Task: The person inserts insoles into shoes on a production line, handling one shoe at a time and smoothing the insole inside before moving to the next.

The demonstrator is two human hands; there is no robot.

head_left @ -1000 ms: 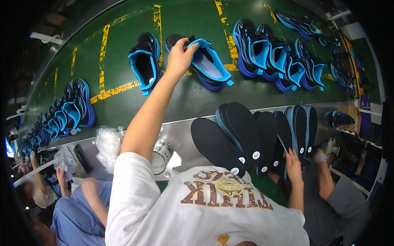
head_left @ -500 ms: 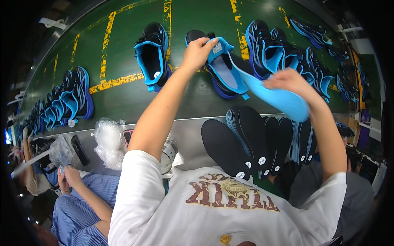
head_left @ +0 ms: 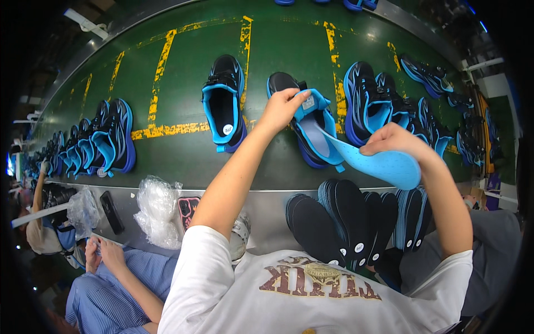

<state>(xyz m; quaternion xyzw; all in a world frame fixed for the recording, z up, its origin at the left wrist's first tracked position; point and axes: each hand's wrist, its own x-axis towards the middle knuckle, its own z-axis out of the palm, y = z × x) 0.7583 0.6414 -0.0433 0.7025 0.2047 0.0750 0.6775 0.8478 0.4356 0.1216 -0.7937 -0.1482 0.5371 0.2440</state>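
A black and blue sneaker [head_left: 310,149] lies on the green belt in front of me, its toe away from me. My left hand [head_left: 283,108] pinches the sneaker's tongue [head_left: 313,102], which is pulled up so its pale label shows. In my right hand [head_left: 396,140] is a light blue insole [head_left: 389,168], gripped near its wide middle with the thumb on top. The insole's narrow end reaches into the sneaker's opening; its broad end hangs outside, towards me. To the left, another sneaker [head_left: 223,106] stands with a dark insole inside, marked by a round white sticker.
Stacks of black insoles [head_left: 345,217] rest on the metal ledge before me. More sneakers stand in rows at right [head_left: 364,106] and left [head_left: 114,136]. Bubble wrap [head_left: 157,209] and phones [head_left: 111,212] lie on the ledge. A co-worker's hands [head_left: 105,256] are at lower left.
My right hand has brought the insole's narrow end into the sneaker's opening. My left hand keeps its pinch on the tongue. The whole view has shifted, so things appear lower.
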